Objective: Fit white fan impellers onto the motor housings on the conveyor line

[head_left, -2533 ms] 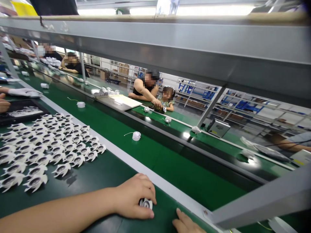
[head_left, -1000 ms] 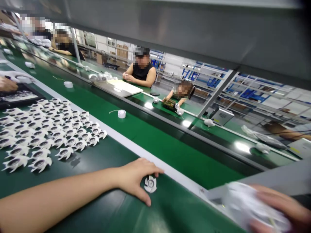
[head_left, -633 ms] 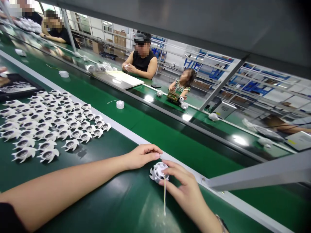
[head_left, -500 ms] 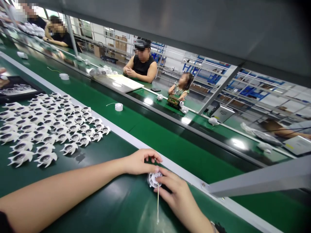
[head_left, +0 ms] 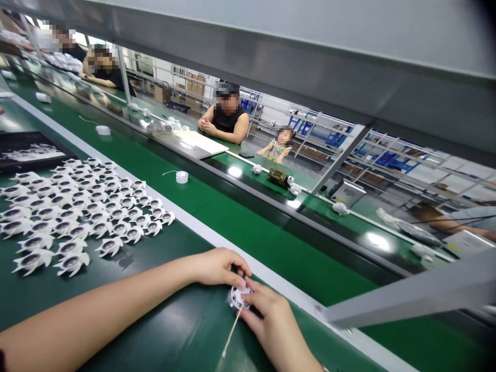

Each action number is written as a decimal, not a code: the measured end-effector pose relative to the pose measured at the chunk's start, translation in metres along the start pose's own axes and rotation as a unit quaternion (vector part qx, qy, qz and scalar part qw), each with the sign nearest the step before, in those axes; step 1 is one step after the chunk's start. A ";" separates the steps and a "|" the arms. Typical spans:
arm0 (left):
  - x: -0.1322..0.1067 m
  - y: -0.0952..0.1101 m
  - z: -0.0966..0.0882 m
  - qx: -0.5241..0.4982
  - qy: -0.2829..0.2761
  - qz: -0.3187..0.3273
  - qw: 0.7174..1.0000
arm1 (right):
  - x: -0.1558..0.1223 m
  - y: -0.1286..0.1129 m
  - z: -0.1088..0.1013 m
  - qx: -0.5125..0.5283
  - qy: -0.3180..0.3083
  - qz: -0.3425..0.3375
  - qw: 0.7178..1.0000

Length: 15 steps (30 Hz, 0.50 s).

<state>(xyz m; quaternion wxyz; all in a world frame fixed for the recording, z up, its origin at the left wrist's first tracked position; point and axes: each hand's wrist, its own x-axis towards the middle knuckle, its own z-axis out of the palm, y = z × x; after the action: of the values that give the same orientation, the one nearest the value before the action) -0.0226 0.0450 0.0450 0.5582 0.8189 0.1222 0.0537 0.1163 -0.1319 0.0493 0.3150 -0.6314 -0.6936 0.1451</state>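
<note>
Two metal boxes [head_left: 350, 194] stand across the line, a yellow label visible on each; any lettering is too small to read. Right hand [head_left: 277, 318]: thumb and fingers closed on a small white housing [head_left: 239, 297], which sits at the near bench [head_left: 174, 330], just inside the pale edge strip [head_left: 201, 231]. Left hand [head_left: 220, 266]: fingers half curled, thumb touching the housing's upper rim; whether it truly grips cannot be told. A thin pale cord [head_left: 231, 330] runs from the housing toward the lower left. Rows of white fan wheels [head_left: 73, 206] spread over the bench to the left, a dark tray [head_left: 31, 151] just beyond them. Compared with the earliest frame: the left hand then covered a lone wheel and the right lay apart from it; now both meet at the housing, and the lone wheel cannot be clearly made out. Half a second ago the cord hung nearly straight down; now it slants. Another white part [head_left: 182, 177] on the green belt [head_left: 217, 206] has shifted leftward along it. Across the way, a person in a black top [head_left: 228, 121], earlier reaching toward a circuit board [head_left: 279, 174], now has both hands together; the board lies on the far side.
</note>
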 end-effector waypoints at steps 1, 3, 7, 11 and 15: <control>-0.001 -0.001 0.001 -0.002 0.002 -0.001 1.000 | 0.000 -0.003 -0.001 0.004 -0.004 0.001 1.000; -0.002 -0.005 0.002 -0.010 0.029 0.000 1.000 | 0.000 -0.007 -0.004 0.004 -0.005 -0.001 1.000; -0.003 -0.013 0.001 -0.038 0.109 0.033 0.993 | 0.005 0.004 -0.014 -0.048 -0.003 0.003 0.999; -0.001 -0.012 -0.007 -0.060 0.124 0.004 0.990 | 0.007 0.023 -0.033 -0.180 0.096 0.110 0.973; 0.000 -0.007 -0.010 -0.011 0.113 -0.027 0.993 | -0.031 0.001 -0.062 -0.223 0.187 0.189 0.938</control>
<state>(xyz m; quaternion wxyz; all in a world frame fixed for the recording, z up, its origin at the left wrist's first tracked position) -0.0261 0.0567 0.0426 0.5512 0.7976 0.2061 0.1323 0.1554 -0.1742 0.0880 0.2570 -0.8205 -0.5049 -0.0766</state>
